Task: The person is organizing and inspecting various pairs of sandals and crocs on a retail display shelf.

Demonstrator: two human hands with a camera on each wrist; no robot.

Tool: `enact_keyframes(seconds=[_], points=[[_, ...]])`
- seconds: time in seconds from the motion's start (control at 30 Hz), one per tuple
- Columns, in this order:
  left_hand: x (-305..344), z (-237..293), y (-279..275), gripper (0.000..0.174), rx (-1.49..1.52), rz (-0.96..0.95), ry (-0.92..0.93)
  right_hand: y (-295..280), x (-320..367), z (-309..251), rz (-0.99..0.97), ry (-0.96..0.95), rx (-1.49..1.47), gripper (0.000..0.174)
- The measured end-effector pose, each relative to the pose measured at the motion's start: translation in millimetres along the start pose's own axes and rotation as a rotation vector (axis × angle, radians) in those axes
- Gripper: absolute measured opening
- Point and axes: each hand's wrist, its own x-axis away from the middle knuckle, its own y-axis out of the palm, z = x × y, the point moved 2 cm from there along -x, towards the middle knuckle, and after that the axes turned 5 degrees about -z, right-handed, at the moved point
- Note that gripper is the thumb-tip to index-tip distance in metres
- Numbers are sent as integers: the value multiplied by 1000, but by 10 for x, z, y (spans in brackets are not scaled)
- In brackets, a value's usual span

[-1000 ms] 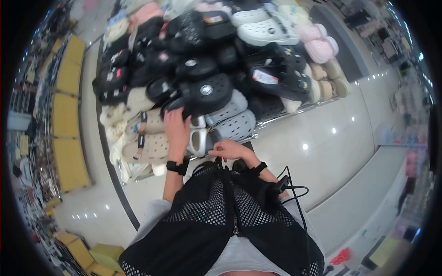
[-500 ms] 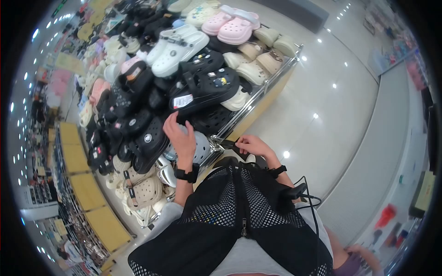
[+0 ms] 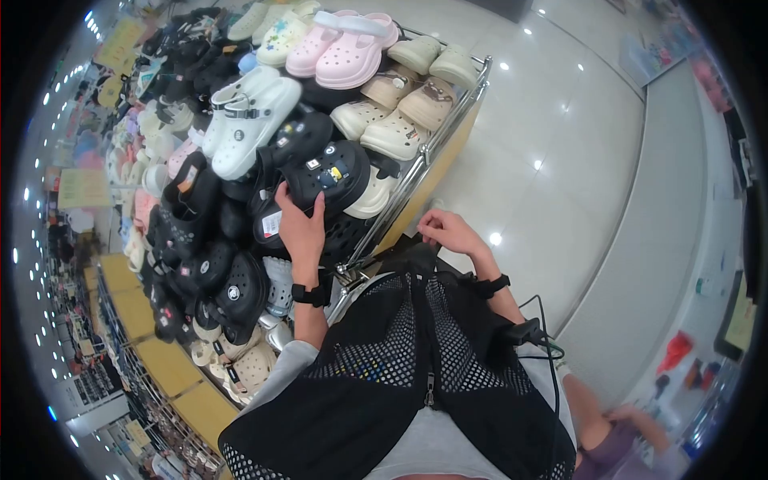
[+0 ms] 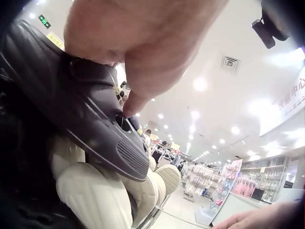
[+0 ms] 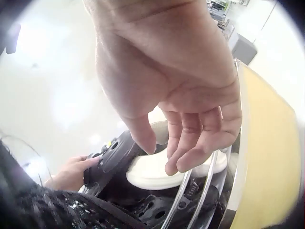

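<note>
Left hand (image 3: 300, 230) now sits higher on the rack (image 3: 422, 162) than before, fingers gripping a black clog (image 3: 332, 178). Right hand (image 3: 448, 232) hangs loosely curled, holding nothing.

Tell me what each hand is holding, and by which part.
Left hand grips the black clog at its near end, thumb against its side. Right hand holds nothing, fingers loosely curled.

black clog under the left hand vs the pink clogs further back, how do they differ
The black clog is dark and carries small charms; the pink clogs are pale, with none visible. The left hand grips the black clog; the pink clogs lie untouched, farther back. Both are perforated clogs.
</note>
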Motion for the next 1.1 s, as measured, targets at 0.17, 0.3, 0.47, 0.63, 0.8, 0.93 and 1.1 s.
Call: enact_keyframes(seconds=[0.17,0.3,0.47,0.63,0.8,0.93,1.1], points=[[-274,-185,-36,47,160,-159,-136,-410,-464,-655,-139,-79,61,21],[-278,-317,-36,41,373,-277,-292,-579,-914,-1238,-192,-139,74,36],[-131,-333,-30,35,441,-211,-388,-556,-1568,-1649,-306,-149,270,52],[-58,-26,-191,38,250,-137,-247,-485,-1814,-1991,-597,37,333,61],[-145,282,-296,36,300,-163,-134,-453,-1950,-2201,-864,6,290,75],[-174,312,-228,35,100,-112,-213,-401,-2115,-2167,-906,63,331,81],[-175,366,22,43,-38,143,-288,-402,-2314,-2032,-893,82,377,81]])
